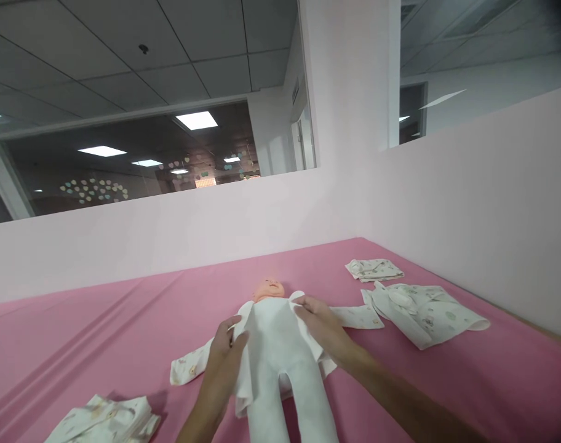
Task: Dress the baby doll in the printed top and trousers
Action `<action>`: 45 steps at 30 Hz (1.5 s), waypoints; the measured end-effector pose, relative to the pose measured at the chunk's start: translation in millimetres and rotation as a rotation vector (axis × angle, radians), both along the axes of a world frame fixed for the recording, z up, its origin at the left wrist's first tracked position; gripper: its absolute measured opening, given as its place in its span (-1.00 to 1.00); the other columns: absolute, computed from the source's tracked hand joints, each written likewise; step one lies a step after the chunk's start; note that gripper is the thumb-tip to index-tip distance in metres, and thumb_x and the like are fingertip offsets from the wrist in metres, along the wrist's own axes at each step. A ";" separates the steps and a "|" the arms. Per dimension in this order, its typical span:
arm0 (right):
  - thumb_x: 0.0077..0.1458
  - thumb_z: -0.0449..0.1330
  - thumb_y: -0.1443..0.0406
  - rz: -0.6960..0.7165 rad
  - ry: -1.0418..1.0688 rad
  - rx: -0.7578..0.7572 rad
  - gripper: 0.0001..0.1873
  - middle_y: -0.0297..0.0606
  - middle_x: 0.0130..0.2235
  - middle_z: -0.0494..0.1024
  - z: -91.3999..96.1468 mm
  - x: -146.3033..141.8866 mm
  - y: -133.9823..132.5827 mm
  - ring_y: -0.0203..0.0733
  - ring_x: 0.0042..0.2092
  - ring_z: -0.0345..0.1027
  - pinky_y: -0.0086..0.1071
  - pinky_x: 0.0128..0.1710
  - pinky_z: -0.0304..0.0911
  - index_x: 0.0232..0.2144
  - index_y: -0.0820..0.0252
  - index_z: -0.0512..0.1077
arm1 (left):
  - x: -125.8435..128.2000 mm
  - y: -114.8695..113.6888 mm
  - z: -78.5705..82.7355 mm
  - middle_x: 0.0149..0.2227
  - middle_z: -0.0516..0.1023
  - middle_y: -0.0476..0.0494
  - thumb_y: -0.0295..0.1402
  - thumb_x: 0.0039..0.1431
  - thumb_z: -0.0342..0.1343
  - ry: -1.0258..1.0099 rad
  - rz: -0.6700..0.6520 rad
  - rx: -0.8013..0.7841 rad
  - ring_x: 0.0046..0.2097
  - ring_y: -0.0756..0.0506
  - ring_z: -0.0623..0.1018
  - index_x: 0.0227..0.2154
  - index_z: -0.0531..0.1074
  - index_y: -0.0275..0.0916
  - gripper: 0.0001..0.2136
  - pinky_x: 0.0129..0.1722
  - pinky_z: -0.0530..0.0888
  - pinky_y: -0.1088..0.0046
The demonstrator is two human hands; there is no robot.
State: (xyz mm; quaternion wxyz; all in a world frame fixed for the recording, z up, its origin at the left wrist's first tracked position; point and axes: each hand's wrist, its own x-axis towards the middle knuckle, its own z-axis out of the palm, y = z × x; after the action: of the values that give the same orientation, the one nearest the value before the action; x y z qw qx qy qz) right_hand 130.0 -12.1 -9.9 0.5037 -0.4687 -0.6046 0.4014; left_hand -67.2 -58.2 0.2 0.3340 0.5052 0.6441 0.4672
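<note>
Grip of left hand [225, 351] and right hand [324, 325] — fingers closed, each pinching one front edge of a white shirt [244, 381]. Pink sheet [100, 332] beneath everything. White-bodied doll [285, 344] at 6 o'clock in view, face up, shirt open about its torso. Clock centred on doll: loose garment [441, 314], 3; garment bundle [107, 421], 8; folded garment [377, 271] — smallest — 2.

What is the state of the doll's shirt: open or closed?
The shirt is open: left hand and right hand hold its front edges apart, the doll showing between.
</note>
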 end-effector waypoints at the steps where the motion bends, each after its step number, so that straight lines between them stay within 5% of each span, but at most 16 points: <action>1: 0.05 0.02 0.25 0.084 -0.046 0.013 -0.78 -0.34 -0.41 0.45 3.0 -7.5 -1.4 -0.28 -0.42 0.27 -0.44 -0.43 0.15 -0.32 0.15 0.44 | 8.5 -1.7 4.7 -0.07 0.45 -0.15 -0.17 0.14 -0.01 0.037 -0.078 0.022 -0.13 -0.13 0.50 0.07 0.21 -0.14 -0.56 -0.17 0.42 0.35; 4: 0.00 0.05 0.32 0.422 -0.194 0.050 -0.83 -0.37 -0.44 0.41 3.8 -16.8 -10.6 -0.30 -0.43 0.20 -0.45 -0.47 0.07 -0.36 0.15 0.43 | 26.4 -7.2 14.9 -0.26 0.46 -0.05 -0.22 0.18 -0.08 0.232 -0.347 0.042 -0.22 -0.09 0.48 0.03 0.25 -0.13 -0.64 -0.24 0.39 0.42; 6: 0.03 0.05 0.31 0.524 -0.240 0.043 -0.82 -0.41 -0.48 0.35 1.2 -11.0 -14.4 -0.32 -0.47 0.15 -0.45 -0.50 0.02 -0.33 0.13 0.43 | 26.7 -7.6 18.7 -0.40 0.42 0.01 -0.18 0.20 -0.12 0.335 -0.383 0.027 -0.31 -0.09 0.46 0.02 0.26 -0.13 -0.65 -0.30 0.36 0.43; 12: 0.08 0.05 0.09 0.046 -0.346 -0.021 -0.63 -0.31 -0.32 0.47 -1.3 4.8 12.1 -0.21 -0.32 0.34 -0.39 -0.38 0.13 -0.13 0.15 0.36 | -3.6 29.5 11.1 -0.25 0.50 -0.12 -0.03 0.20 -0.15 0.466 -0.061 -0.034 -0.34 -0.11 0.52 -0.08 0.24 -0.23 -0.60 -0.27 0.35 0.37; 19: 0.01 0.10 0.17 -0.100 -0.577 0.058 -0.78 -0.09 -0.19 0.50 -7.8 -38.3 61.7 -0.02 -0.17 0.38 -0.31 -0.31 0.10 -0.35 0.19 0.39 | -10.9 79.1 -7.4 -0.59 0.38 -0.02 -0.04 0.08 -0.03 0.477 -0.025 -0.062 -0.46 -0.08 0.44 -0.59 0.20 -0.18 -0.66 -0.48 0.24 0.46; 26: -0.04 -0.01 0.42 -0.137 -0.441 0.129 -0.89 -0.14 -0.34 0.47 -20.4 -54.6 90.4 -0.07 -0.22 0.33 -0.31 -0.31 0.04 -0.49 0.17 0.29 | -10.6 94.2 -1.8 -0.69 0.25 0.04 -0.22 0.08 0.00 0.502 -0.059 -0.059 -0.59 0.01 0.31 -0.66 0.11 -0.17 -0.71 -0.55 0.16 0.50; 30: 0.00 -0.06 0.37 -0.126 -0.261 0.181 -0.88 -0.30 -0.42 0.40 -16.7 -60.7 97.3 -0.19 -0.31 0.28 -0.37 -0.33 0.07 -0.53 0.12 0.19 | -1.0 103.2 -3.0 -0.41 0.48 -0.10 -0.35 0.12 -0.06 0.584 0.027 0.035 -0.37 -0.07 0.46 -0.47 0.25 -0.21 -0.91 -0.41 0.26 0.48; 34: 0.03 -0.09 0.27 -0.119 -0.100 0.194 -0.87 -0.38 -0.47 0.32 -15.7 -65.6 100.2 -0.22 -0.38 0.23 -0.38 -0.38 0.11 -0.54 0.09 0.15 | 9.1 107.7 -9.5 -0.18 0.51 -0.19 -0.41 0.18 -0.13 0.661 0.089 0.135 -0.19 -0.16 0.48 -0.28 0.30 -0.21 -0.87 -0.28 0.28 0.38; 45: 0.09 -0.05 0.15 -0.101 0.112 0.200 -0.76 -0.30 -0.38 0.46 -28.0 -64.6 87.1 -0.18 -0.31 0.32 -0.36 -0.30 0.20 -0.44 0.14 0.32 | 10.8 110.8 -28.4 -0.21 0.54 -0.12 -0.38 0.18 -0.08 0.612 0.075 0.322 -0.18 -0.10 0.48 -0.28 0.42 -0.21 -0.82 -0.19 0.31 0.41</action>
State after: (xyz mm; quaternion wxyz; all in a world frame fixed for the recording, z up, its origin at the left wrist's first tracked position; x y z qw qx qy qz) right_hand 65.3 75.0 -37.8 0.6002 -0.4230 -0.5883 0.3389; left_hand -56.4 52.6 -28.2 0.0239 0.6442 0.6506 0.4015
